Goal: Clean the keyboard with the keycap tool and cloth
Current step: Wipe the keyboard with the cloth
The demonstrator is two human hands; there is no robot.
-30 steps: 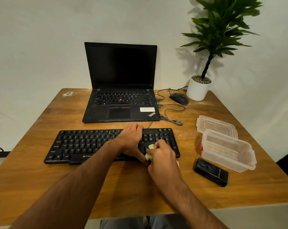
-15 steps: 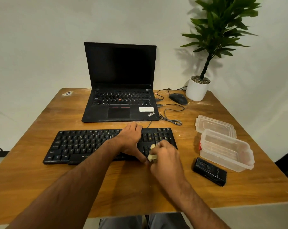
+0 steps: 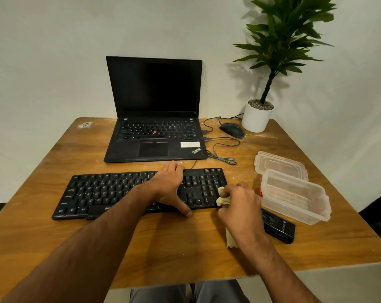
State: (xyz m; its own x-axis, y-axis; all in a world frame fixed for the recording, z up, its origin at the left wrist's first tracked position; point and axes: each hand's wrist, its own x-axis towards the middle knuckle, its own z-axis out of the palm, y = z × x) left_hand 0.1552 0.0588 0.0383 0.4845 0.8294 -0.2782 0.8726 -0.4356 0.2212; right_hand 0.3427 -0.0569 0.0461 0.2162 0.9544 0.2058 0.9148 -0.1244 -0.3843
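A black keyboard [image 3: 111,191] lies across the wooden table [image 3: 169,243] in front of the laptop. My left hand [image 3: 171,186] rests flat on its right-middle keys, thumb hooked over the near edge. My right hand [image 3: 239,206] grips a bunched pale yellow cloth [image 3: 221,199] against the keyboard's right end, by the number pad. A loose end of the cloth hangs under my right wrist. A black case [image 3: 279,229] lies right of my right hand; I cannot tell whether it holds the keycap tool.
An open black laptop [image 3: 154,136] stands behind the keyboard. A mouse [image 3: 232,130] with cables and a potted plant [image 3: 258,115] sit at the back right. A clear plastic box [image 3: 294,196] and its lid [image 3: 280,165] lie at the right.
My right hand has slid the cloth rightward along the keyboard, from the keys beside my left thumb to the right end. My left hand has stayed in place.
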